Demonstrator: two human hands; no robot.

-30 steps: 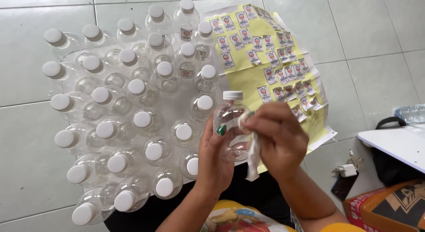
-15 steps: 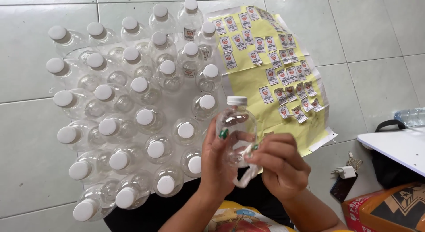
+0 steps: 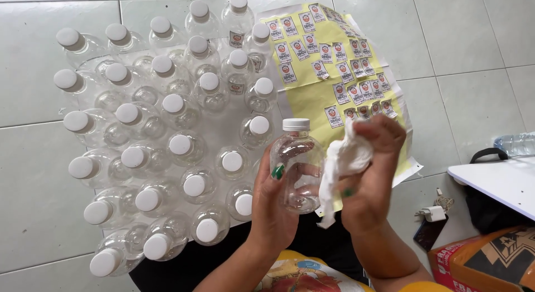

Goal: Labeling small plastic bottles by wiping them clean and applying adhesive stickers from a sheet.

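Bottle (image 3: 298, 169) in hand, white tiled floor (image 3: 462, 58)

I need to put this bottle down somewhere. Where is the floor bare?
Bare tiles lie left of the cluster of capped bottles, and more tiles lie right of the yellow sticker sheet. The bottles stand packed together; the lower right corner is crowded with a white board and a charger.

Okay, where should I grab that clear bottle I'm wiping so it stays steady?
Grip the clear bottle around its wide round body from the left, as the left hand does; likely steadiest, since the narrow capped neck gives less hold and the right hand wipes with the white cloth.
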